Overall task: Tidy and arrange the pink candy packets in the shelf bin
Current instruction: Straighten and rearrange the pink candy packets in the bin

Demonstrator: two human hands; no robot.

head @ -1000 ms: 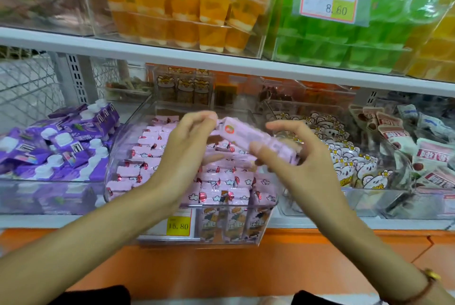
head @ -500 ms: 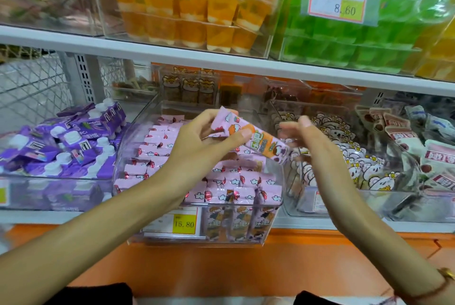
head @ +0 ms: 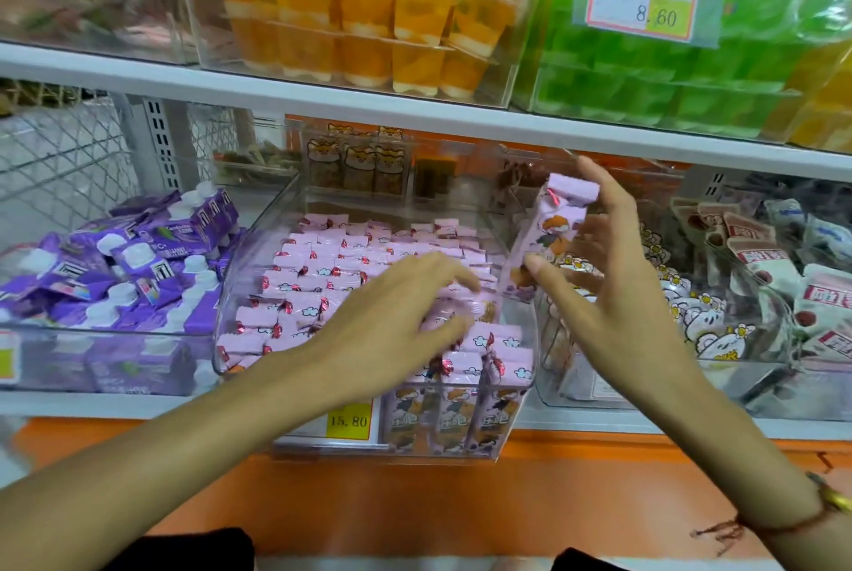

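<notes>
At centre frame, the clear shelf bin (head: pixel 258 266) holds rows of pink candy packets (head: pixel 322 275). The left hand (head: pixel 392 317) lies over them at the bin's right side, fingers spread and loosely bent; blur hides whether it grips any. Right of centre, the right hand (head: pixel 613 284) pinches one long pink packet (head: pixel 548 238) upright between thumb and fingers, above the bin's right wall

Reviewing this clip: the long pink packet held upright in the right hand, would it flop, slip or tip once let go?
The pink packet looks fairly stiff: it stands straight, pinched by the right hand. Its glossy wrapper may slip. Tall and narrow, it would probably tip unless wedged among the packets in the bin.
</notes>
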